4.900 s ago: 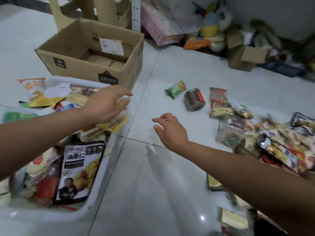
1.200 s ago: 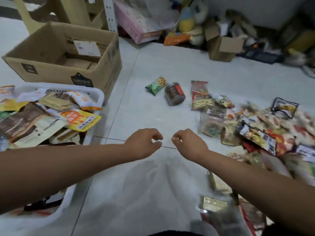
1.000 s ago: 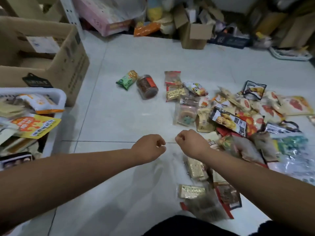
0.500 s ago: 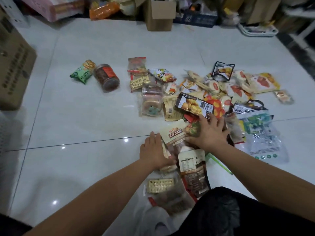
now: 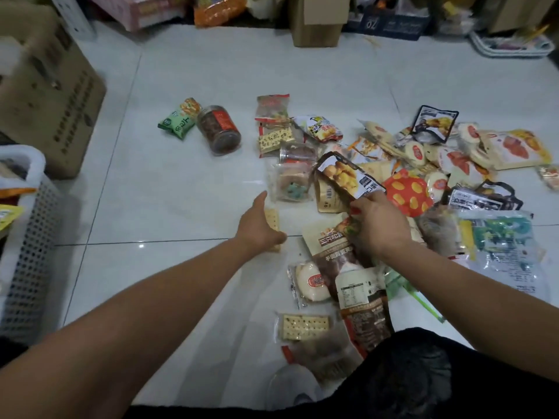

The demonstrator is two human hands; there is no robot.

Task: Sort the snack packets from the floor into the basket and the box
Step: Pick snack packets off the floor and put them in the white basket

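The left hand (image 5: 260,228) curls around a cracker packet (image 5: 272,220) on the floor (image 5: 169,189). The right hand (image 5: 381,226) pinches a black-and-white snack pouch (image 5: 348,176) lifted at the near edge of the pile. The basket (image 5: 28,237) and the box (image 5: 54,95) stand far left.

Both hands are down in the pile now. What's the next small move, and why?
Probably lift both hands clear of the pile: the left hand already closes on a cracker packet, and the right hand pinches the black pouch. The basket waits at far left.
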